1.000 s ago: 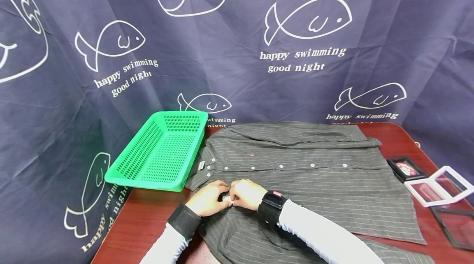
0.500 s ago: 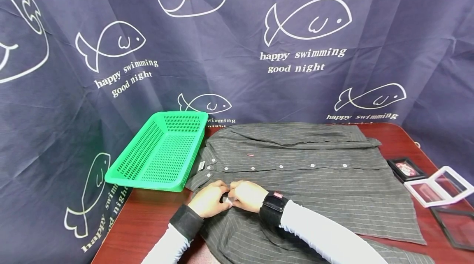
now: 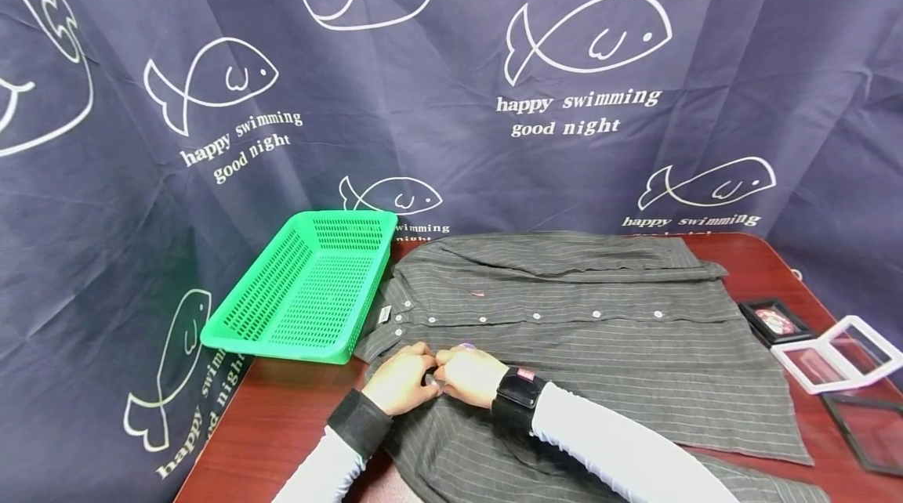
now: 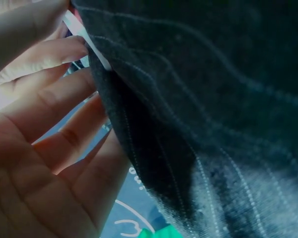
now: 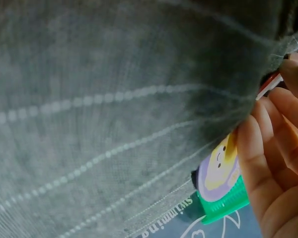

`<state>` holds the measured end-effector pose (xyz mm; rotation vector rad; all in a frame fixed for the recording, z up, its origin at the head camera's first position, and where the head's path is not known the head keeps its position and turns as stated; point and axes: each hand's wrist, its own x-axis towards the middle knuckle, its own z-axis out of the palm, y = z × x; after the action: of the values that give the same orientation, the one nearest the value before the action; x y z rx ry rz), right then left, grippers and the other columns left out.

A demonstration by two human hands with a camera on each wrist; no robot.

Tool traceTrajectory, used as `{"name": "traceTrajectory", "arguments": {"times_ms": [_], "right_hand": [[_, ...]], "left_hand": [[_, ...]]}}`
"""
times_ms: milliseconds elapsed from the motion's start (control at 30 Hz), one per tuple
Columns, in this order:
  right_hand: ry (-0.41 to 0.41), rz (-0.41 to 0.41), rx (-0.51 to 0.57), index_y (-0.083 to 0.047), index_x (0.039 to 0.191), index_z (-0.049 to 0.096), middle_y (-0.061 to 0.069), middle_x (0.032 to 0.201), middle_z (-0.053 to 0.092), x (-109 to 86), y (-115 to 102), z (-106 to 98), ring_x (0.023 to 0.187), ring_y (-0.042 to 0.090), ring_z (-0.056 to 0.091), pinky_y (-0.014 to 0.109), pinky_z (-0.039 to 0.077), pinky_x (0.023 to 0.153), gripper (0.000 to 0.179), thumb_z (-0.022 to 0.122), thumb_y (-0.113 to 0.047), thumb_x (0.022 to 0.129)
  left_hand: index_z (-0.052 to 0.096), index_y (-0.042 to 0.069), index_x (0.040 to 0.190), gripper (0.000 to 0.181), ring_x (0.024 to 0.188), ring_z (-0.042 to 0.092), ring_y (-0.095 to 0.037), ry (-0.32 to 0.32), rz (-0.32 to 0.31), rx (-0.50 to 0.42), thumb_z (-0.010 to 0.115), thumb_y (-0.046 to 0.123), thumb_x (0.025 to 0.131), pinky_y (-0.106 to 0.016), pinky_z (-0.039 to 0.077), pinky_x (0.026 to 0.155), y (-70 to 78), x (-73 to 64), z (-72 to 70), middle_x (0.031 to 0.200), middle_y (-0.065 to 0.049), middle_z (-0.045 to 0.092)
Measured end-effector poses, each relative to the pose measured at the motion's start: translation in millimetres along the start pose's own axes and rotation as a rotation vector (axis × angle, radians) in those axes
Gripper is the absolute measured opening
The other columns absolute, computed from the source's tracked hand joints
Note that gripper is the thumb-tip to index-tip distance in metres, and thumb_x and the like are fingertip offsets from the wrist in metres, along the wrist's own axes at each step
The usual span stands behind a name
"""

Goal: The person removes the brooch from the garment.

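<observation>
A dark grey pinstriped button-up shirt [image 3: 600, 370] lies spread on the table. Near its collar, my left hand [image 3: 402, 381] pinches a raised fold of the cloth. Close against it, my right hand [image 3: 474, 375] has thumb and fingers curled at the same fold. A purple and yellow badge with a cartoon face [image 5: 216, 171] shows beside the right fingers, partly covered by them and the cloth. In the left wrist view a thin white strip [image 4: 100, 54] runs along the cloth edge by the fingertips. The fingertips' exact contact with the badge is hidden.
A green plastic basket [image 3: 320, 299] stands to the left of the shirt on the reddish table [image 3: 282, 417]. White frames [image 3: 814, 366] and a black frame with a round picture [image 3: 776, 321] lie at the right. A patterned curtain [image 3: 451, 95] hangs behind.
The right hand has turned slightly, and a bit of purple now shows on top of it. The white piece between the hands is less visible. Left hand shifts slightly right.
</observation>
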<state>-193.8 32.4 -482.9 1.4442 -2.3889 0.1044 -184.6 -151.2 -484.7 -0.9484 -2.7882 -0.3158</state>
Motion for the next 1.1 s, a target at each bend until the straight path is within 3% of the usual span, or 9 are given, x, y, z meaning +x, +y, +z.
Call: {"name": "traceTrajectory", "arguments": {"times_ms": [433,700,1100], "right_hand": [[0.049,-0.032,-0.123,-0.021,0.071,0.068,-0.007,0.076,0.056,1.0,-1.0,2.5,0.066,0.008,0.059,0.021,0.048,0.063,0.01,0.075,-0.025,0.077],[0.015,0.001,-0.163,-0.021,0.07,0.067,-0.008,0.078,0.056,1.4,-4.4,4.0,0.068,0.008,0.06,0.02,0.048,0.059,0.013,0.072,-0.026,0.08],[0.01,0.024,-0.207,-0.021,0.07,0.067,-0.009,0.078,0.056,2.4,-7.0,2.7,0.065,0.008,0.058,0.019,0.046,0.054,0.011,0.075,-0.025,0.076]], "left_hand": [[0.071,0.013,0.08,0.016,0.075,0.06,-0.02,0.031,0.021,0.002,0.08,0.024,0.073,-0.03,0.05,0.065,-2.1,-1.0,2.8,0.083,0.002,0.059],[0.072,0.013,0.082,0.016,0.075,0.06,-0.019,0.047,0.022,0.001,0.08,0.025,0.074,-0.03,0.051,0.066,-3.2,-0.8,4.5,0.083,0.002,0.06],[0.072,0.013,0.083,0.016,0.075,0.06,-0.02,0.041,0.025,-0.009,0.079,0.024,0.075,-0.031,0.051,0.068,-4.0,-0.6,4.6,0.084,0.003,0.06]]}}
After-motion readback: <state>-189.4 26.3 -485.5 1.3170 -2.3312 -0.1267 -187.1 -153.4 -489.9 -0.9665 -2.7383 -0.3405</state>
